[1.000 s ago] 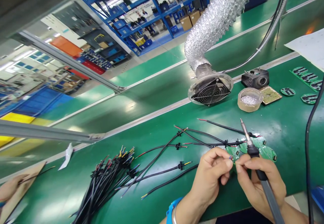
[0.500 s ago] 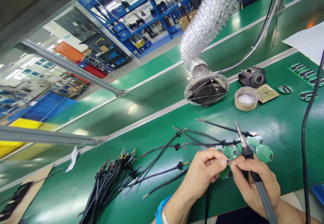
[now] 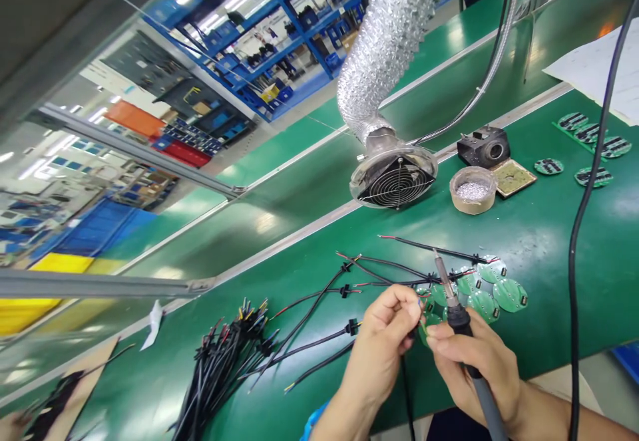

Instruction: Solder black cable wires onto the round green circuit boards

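Observation:
My left hand (image 3: 377,348) is closed in a pinch on the end of a black cable (image 3: 406,388), where thin coloured wires show at the fingertips. My right hand (image 3: 482,364) grips a soldering iron (image 3: 458,318), its metal tip pointing up and to the left, clear of the wires. The right thumb and forefinger are close to the wire ends; whether they touch them I cannot tell. Round green circuit boards (image 3: 509,294) lie just beyond the hands, some with black cables (image 3: 429,248) attached. A thick bundle of black cables (image 3: 210,374) rests left of my hands.
A fume extractor (image 3: 394,178) on a silver duct hangs over the bench. Behind the boards stand a tub of shiny bits (image 3: 473,190), a sponge tray (image 3: 512,178) and a black holder (image 3: 483,147). A dark cord (image 3: 574,261) crosses the right side. Another person's hand (image 3: 14,426) shows at lower left.
My two hands have drawn slightly apart at the wire ends. The soldering iron has shifted left in view. Another person's hand has appeared at the lower left edge.

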`<control>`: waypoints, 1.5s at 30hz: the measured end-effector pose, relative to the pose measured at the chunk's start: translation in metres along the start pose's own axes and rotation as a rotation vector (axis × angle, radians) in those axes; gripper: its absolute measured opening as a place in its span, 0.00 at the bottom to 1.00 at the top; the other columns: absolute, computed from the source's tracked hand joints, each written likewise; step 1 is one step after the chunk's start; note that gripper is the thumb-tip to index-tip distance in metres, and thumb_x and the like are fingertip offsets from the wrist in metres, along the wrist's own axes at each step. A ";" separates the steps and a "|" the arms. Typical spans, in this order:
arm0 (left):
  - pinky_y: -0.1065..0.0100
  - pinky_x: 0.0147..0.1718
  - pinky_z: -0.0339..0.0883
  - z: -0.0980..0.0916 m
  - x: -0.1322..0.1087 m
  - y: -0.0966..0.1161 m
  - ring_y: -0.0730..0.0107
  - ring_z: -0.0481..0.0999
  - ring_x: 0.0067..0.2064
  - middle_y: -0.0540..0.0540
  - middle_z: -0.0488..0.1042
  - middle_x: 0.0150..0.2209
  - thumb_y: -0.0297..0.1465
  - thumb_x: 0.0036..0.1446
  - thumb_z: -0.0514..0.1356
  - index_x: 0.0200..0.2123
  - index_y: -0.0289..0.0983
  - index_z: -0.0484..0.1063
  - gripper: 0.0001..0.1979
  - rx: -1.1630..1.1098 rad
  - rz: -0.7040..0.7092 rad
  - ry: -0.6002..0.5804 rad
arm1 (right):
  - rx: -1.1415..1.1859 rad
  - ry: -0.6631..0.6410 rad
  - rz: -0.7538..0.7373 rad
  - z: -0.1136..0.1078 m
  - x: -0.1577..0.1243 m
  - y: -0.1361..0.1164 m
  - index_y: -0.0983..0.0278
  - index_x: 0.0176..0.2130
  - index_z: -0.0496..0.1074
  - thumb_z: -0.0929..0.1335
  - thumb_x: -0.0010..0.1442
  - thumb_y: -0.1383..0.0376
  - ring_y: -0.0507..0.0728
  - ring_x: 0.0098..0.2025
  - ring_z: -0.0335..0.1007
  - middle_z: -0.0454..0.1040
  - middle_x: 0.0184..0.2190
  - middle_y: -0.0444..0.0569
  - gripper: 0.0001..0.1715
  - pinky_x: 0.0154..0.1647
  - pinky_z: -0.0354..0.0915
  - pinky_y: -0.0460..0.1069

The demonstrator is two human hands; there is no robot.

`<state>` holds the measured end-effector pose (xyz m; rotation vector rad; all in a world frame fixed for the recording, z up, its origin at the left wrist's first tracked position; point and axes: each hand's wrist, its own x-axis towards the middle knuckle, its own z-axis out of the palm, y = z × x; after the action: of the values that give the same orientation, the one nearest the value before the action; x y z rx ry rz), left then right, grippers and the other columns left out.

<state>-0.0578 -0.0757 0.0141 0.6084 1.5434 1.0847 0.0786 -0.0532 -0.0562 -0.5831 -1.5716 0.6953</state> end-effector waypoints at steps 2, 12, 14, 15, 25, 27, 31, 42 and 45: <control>0.75 0.21 0.48 -0.008 -0.007 0.021 0.79 0.55 0.22 0.55 0.62 0.21 0.42 0.53 0.66 0.25 0.37 0.67 0.17 0.222 0.059 -0.112 | 0.014 -0.016 0.014 -0.008 0.003 0.003 0.61 0.44 0.68 0.67 0.56 0.79 0.53 0.34 0.78 0.79 0.34 0.47 0.18 0.37 0.77 0.49; 0.70 0.30 0.59 0.017 0.049 -0.006 0.69 0.71 0.28 0.51 0.74 0.26 0.22 0.49 0.57 0.24 0.38 0.72 0.07 1.090 0.292 -0.168 | -0.304 -0.205 0.110 -0.057 0.008 0.035 0.60 0.48 0.71 0.65 0.63 0.75 0.54 0.44 0.79 0.80 0.45 0.47 0.16 0.46 0.76 0.48; 0.70 0.32 0.60 0.016 0.052 -0.019 0.69 0.72 0.29 0.51 0.74 0.27 0.22 0.50 0.57 0.26 0.38 0.73 0.07 1.092 0.329 -0.102 | -0.312 -0.232 0.126 -0.060 0.005 0.036 0.60 0.49 0.71 0.65 0.63 0.74 0.55 0.42 0.79 0.80 0.44 0.47 0.17 0.44 0.76 0.48; 0.71 0.32 0.60 0.014 0.052 -0.022 0.70 0.72 0.30 0.50 0.73 0.28 0.22 0.50 0.57 0.26 0.38 0.73 0.07 1.086 0.342 -0.082 | -0.321 -0.241 0.140 -0.062 0.004 0.036 0.59 0.50 0.71 0.65 0.63 0.74 0.55 0.41 0.79 0.80 0.43 0.47 0.18 0.43 0.76 0.49; 0.70 0.31 0.58 0.010 0.050 -0.021 0.71 0.70 0.30 0.51 0.71 0.29 0.22 0.53 0.56 0.28 0.38 0.73 0.08 1.105 0.310 -0.107 | -0.328 -0.329 0.023 -0.073 0.036 0.015 0.60 0.46 0.73 0.65 0.58 0.71 0.53 0.27 0.75 0.77 0.28 0.46 0.17 0.26 0.72 0.47; 0.70 0.31 0.58 0.010 0.051 -0.020 0.71 0.71 0.30 0.50 0.71 0.29 0.22 0.53 0.57 0.28 0.38 0.73 0.07 1.113 0.293 -0.114 | -0.347 -0.333 0.012 -0.068 0.039 0.016 0.60 0.44 0.72 0.65 0.57 0.71 0.54 0.25 0.75 0.78 0.27 0.45 0.15 0.25 0.71 0.48; 0.70 0.31 0.59 0.010 0.052 -0.019 0.70 0.72 0.31 0.50 0.72 0.30 0.23 0.54 0.57 0.29 0.38 0.73 0.07 1.121 0.270 -0.114 | -0.350 -0.364 0.010 -0.063 0.038 0.021 0.60 0.43 0.72 0.65 0.56 0.72 0.55 0.26 0.76 0.78 0.27 0.45 0.15 0.26 0.72 0.48; 0.70 0.31 0.59 0.013 0.052 -0.020 0.71 0.72 0.30 0.51 0.73 0.29 0.24 0.54 0.57 0.28 0.39 0.74 0.07 1.133 0.251 -0.079 | -0.383 -0.386 -0.014 -0.060 0.039 0.021 0.63 0.40 0.72 0.64 0.58 0.73 0.53 0.28 0.77 0.78 0.27 0.44 0.11 0.28 0.72 0.45; 0.70 0.30 0.59 0.013 0.053 -0.018 0.71 0.72 0.30 0.51 0.73 0.29 0.24 0.53 0.58 0.28 0.39 0.74 0.07 1.126 0.247 -0.081 | -0.394 -0.401 -0.033 -0.063 0.039 0.020 0.63 0.41 0.71 0.64 0.58 0.72 0.54 0.28 0.77 0.79 0.27 0.45 0.11 0.28 0.72 0.46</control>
<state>-0.0563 -0.0356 -0.0269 1.5979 1.9666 0.2418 0.1366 -0.0053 -0.0397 -0.7346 -2.1128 0.4967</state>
